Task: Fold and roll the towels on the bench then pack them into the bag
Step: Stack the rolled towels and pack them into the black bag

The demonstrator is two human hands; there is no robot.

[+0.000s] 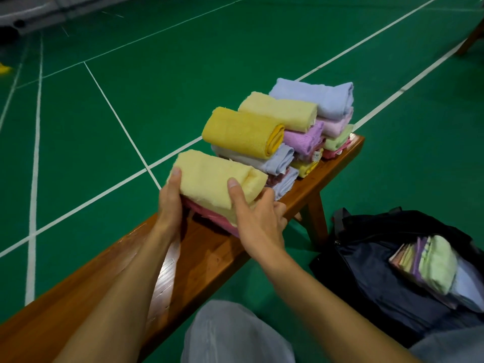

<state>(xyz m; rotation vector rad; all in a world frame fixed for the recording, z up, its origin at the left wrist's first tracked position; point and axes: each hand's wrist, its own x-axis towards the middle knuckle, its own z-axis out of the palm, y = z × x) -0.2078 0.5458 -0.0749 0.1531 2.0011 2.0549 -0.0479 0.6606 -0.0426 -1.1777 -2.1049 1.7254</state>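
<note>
A pale yellow rolled towel [212,178] rests on top of a pink towel [209,214] at the near end of the row on the wooden bench [207,255]. My left hand [170,203] clasps the roll's left end. My right hand [258,214] grips its right end, thumb on top and fingers underneath. Behind it stand stacked rolled towels: a deep yellow one [243,131], a light yellow one [280,110], a pale blue one [317,96], with purple, pink and green rolls below. A dark bag [379,268] lies open on the floor to the right, with a green towel [437,263] and others inside.
The bench runs diagonally over a green court floor [110,132] with white lines. My knees in light trousers [235,334] are at the bottom. A wooden leg [471,38] of other furniture shows at the far right top.
</note>
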